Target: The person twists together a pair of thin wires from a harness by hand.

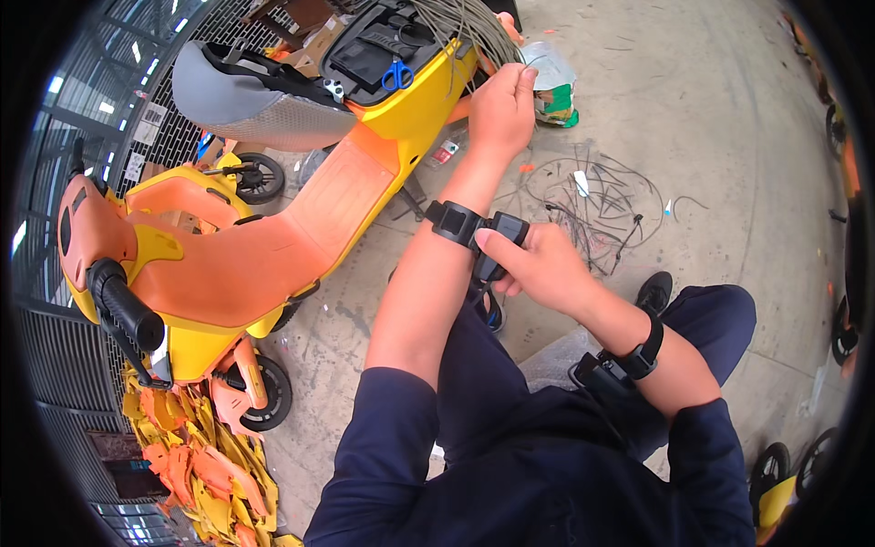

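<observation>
My right hand (544,266) is closed on a small black boxy device (507,233) beside the strap on my left wrist, the thumb lying along it. My left arm reaches forward, and my left hand (501,114) is curled by a bundle of grey-green cables (474,25); its inner side is hidden. These cables lie over the rear of a yellow and orange electric scooter (351,178). In its open rear sit a black tray (369,56) and blue-handled scissors (397,76). The grey seat (251,96) is tipped off to the side.
Loose wires (597,205) lie tangled on the concrete floor beyond my knees. A white and green bag (553,87) stands past my left hand. Yellow and orange body panels (205,460) are heaped at the lower left. Wheels (773,469) show at the right edge.
</observation>
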Demonstrator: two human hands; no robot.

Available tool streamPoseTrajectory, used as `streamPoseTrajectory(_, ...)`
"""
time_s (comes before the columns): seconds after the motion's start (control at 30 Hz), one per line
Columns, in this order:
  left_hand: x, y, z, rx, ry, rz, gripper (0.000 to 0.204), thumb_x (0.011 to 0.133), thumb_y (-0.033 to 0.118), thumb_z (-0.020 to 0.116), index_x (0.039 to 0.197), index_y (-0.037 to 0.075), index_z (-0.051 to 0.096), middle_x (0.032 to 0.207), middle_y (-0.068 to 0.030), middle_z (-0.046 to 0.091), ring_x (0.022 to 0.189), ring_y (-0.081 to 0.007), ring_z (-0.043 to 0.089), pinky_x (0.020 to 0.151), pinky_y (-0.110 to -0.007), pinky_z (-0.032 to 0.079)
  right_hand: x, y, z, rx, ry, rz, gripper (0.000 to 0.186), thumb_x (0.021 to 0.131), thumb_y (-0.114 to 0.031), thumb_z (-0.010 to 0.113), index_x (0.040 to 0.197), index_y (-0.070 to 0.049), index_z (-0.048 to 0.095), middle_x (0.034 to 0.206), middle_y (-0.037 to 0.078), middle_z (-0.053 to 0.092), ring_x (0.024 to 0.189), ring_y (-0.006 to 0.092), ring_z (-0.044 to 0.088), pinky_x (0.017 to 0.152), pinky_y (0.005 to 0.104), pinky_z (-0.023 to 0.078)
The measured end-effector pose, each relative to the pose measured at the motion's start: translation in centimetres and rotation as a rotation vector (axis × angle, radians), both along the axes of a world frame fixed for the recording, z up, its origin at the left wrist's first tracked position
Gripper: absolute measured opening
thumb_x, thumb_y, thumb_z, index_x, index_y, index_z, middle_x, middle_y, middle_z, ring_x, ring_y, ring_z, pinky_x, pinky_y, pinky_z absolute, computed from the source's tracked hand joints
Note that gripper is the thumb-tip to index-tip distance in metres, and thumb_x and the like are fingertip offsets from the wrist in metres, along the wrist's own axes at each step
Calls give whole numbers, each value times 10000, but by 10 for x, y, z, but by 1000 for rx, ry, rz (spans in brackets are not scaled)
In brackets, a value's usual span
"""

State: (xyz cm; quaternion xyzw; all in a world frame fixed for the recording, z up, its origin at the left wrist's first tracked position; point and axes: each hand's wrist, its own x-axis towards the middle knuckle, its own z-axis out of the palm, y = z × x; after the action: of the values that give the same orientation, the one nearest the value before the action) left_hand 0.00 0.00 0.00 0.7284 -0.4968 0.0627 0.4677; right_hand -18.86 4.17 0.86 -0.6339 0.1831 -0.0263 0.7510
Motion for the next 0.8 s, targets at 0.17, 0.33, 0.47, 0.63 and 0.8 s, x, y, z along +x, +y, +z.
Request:
streamPoseTrajectory(0.17, -20, 9, 11, -337, 994, -303, 300, 1008, 277, 469, 1072, 8, 582, 687, -5, 539, 559, -110, 519, 519, -256, 449, -2, -4, -15, 142, -48, 96, 457, 902, -411, 625, 860, 42, 672, 660, 49, 629, 568, 93, 592, 509, 238, 471)
streamPoseTrajectory(0.33, -39, 28, 38, -216, 1119, -489, 321, 1014, 287, 445, 1081, 4, 580, 698, -8, 530, 599, -119, 528, 556, -254, 438, -25, -77, 22, -206, 2, 457, 554, 912, -525, 556, 933, 19, 663, 778, 58, 649, 712, 101, 622, 579, 235, 496)
streamPoseTrajectory(0.47, -62, 49, 35, 5, 1019, -529, 305, 1013, 259, 451, 1079, 2, 600, 711, -16, 558, 611, -111, 540, 560, -248, 442, -40, -133, 26, -86, -16, 65, 565, 961, -513, 470, 1021, 25, 630, 821, 81, 653, 713, 124, 625, 589, 245, 518)
streamPoseTrajectory(0.63, -85, 56, 6, 144, 749, -475, 241, 991, 180, 506, 1046, 2, 659, 718, -20, 594, 637, -95, 562, 582, -233, 455, -46, -134, 13, 184, -160, -57, 524, 1002, -453, 414, 1096, 31, 593, 794, 83, 638, 719, 135, 625, 576, 247, 521)
streamPoseTrajectory(0.8, -85, 65, -7, 184, 557, -494, 203, 958, 137, 549, 1035, -6, 670, 714, -36, 600, 630, -101, 568, 575, -236, 440, -51, -131, -18, 244, -148, -9, 436, 1020, -396, 399, 1012, -7, 597, 794, 70, 638, 702, 125, 617, 598, 238, 507)
